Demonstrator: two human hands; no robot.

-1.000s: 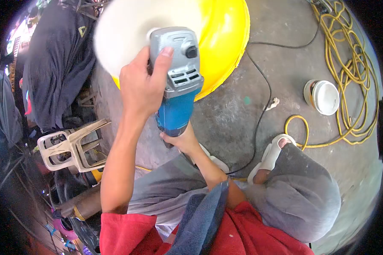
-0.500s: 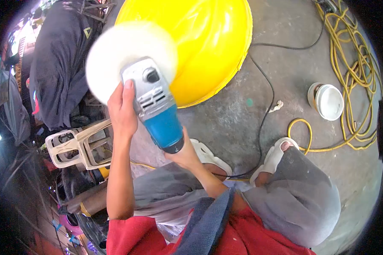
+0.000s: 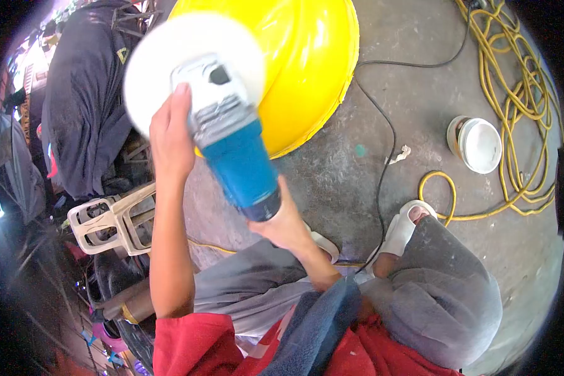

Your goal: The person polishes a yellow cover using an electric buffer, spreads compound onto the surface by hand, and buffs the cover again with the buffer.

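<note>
A blue-and-silver power polisher [image 3: 239, 163] is held in both hands. My left hand [image 3: 172, 138] grips the silver head from the left side, thumb on its top. Around the dark rear end of the body, my right hand [image 3: 285, 222] is closed. The round white polishing pad [image 3: 150, 72] is blurred, as if spinning. It overlaps the left part of a glossy yellow rounded piece [image 3: 313, 75] on the floor; whether the pad touches it cannot be made out from above.
A black cable [image 3: 393, 135] runs across the concrete floor, near my right foot. Coiled yellow hose [image 3: 514, 113] and a white bucket [image 3: 482, 147] stand to the right. At left are an overturned beige plastic stool [image 3: 116, 225] and a dark-draped object [image 3: 84, 94].
The polisher's rear end and my right hand have shifted right and slightly up. My left hand and the pad have risen a little in view. The whole scene has slid slightly left.
</note>
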